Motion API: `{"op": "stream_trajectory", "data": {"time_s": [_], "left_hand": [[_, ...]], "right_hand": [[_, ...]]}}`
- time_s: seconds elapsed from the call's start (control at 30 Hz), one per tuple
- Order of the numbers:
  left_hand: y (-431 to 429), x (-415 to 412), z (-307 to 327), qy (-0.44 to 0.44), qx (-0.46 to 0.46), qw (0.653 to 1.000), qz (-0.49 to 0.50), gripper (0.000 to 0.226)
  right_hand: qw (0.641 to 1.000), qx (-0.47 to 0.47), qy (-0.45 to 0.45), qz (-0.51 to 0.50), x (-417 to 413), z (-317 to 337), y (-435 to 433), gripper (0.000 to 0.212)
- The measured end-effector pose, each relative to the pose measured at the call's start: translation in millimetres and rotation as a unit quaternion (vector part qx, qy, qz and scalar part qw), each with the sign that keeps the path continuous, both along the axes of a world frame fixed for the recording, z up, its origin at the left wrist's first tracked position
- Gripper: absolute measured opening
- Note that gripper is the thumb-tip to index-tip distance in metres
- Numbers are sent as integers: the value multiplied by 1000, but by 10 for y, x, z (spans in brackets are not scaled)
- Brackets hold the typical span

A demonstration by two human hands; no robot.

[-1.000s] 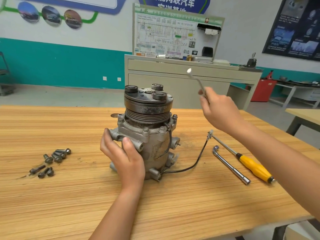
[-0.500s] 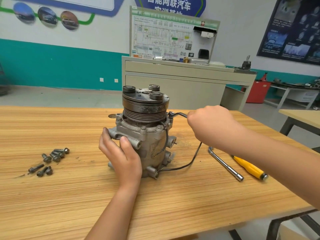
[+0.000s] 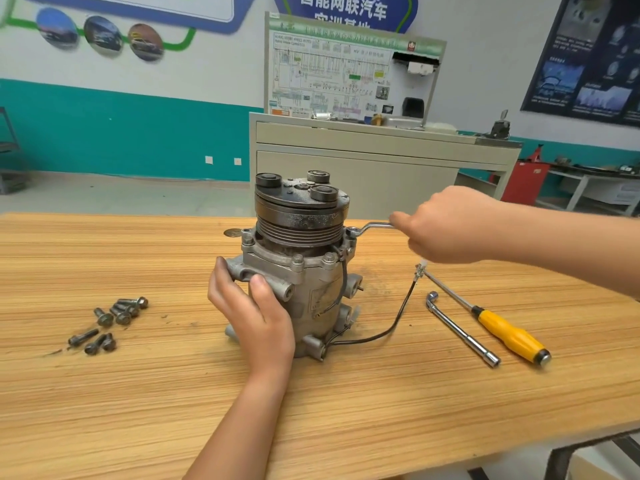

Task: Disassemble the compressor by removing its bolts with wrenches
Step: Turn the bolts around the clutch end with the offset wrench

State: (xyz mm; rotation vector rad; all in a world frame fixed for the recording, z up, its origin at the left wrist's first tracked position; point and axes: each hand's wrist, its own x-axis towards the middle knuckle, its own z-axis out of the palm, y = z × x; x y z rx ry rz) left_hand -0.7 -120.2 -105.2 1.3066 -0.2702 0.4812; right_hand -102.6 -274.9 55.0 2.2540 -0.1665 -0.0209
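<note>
Fingers of left hand wrapped round the lower housing of the compressor, thumb laid over a mounting lug. Right hand clamped on the shank of the offset wrench, ring end seated on a flange bolt. Compressor upright on the surface, at centre of the frame. Probably heavy, stiff cast metal, perhaps a little greasy. Best held low, by the lugs, not by the thin black cable.

Automotive training workshop: wiring-diagram teaching board at upper centre, car-themed wall graphics upper left, dark posters upper right, wooden workbench below.
</note>
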Motion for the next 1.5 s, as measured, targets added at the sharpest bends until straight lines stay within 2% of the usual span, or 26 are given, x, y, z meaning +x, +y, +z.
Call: {"op": "stream_trajectory", "data": {"time_s": [0.1, 0.17, 0.27, 0.37, 0.43, 0.5, 0.57, 0.6, 0.73, 0.83, 0.97, 1.13, 1.27, 1.5], "left_hand": [[1, -4, 3, -3, 3, 1000, -2, 63], [2, 2, -5, 3, 1, 1000, -3, 63], [18, 28, 2, 16, -5, 1000, 1, 65], [47, 21, 23, 26, -14, 1000, -8, 68], [76, 2, 52, 36, -19, 999, -17, 69], [101, -10, 79, 45, -26, 998, -24, 71], [124, -35, 99, 53, -34, 998, -28, 71], [136, -56, 104, 53, -38, 997, -28, 70], [209, -151, 53, 51, -47, 997, -34, 65], [254, -191, 26, 53, -47, 997, -31, 62], [254, -185, 36, 50, -55, 997, -27, 59], [235, -194, 13, 41, -52, 997, -32, 53], [245, -206, 8, 37, -36, 998, -35, 53], [239, -208, 29, 43, -29, 998, -41, 64]], "right_hand": [[1000, -17, -5, -15, 239, -6, -188, 24], [1000, 11, -25, 13, 504, -106, -255, 23], [993, 53, -85, 58, 885, -268, -362, 25], [978, 95, -171, 71, 863, -300, -452, 22], [952, 152, -258, 69, 634, -328, -484, 21], [904, 254, -335, 75, 319, -358, -444, 23], [869, 328, -357, 97, 11, -360, -320, 25], [869, 340, -346, 99, -131, -354, -224, 26], [912, 311, -257, 72, -513, -366, 199, 40], [933, 289, -212, 26, -531, -408, 409, 33], [952, 243, -184, -7, -471, -394, 581, 26], [983, 133, -123, -41, -517, -292, 797, 41], [991, 91, -82, -61, -483, -272, 965, 58], [987, 114, -38, -103, -446, -272, 1129, 60]]}}
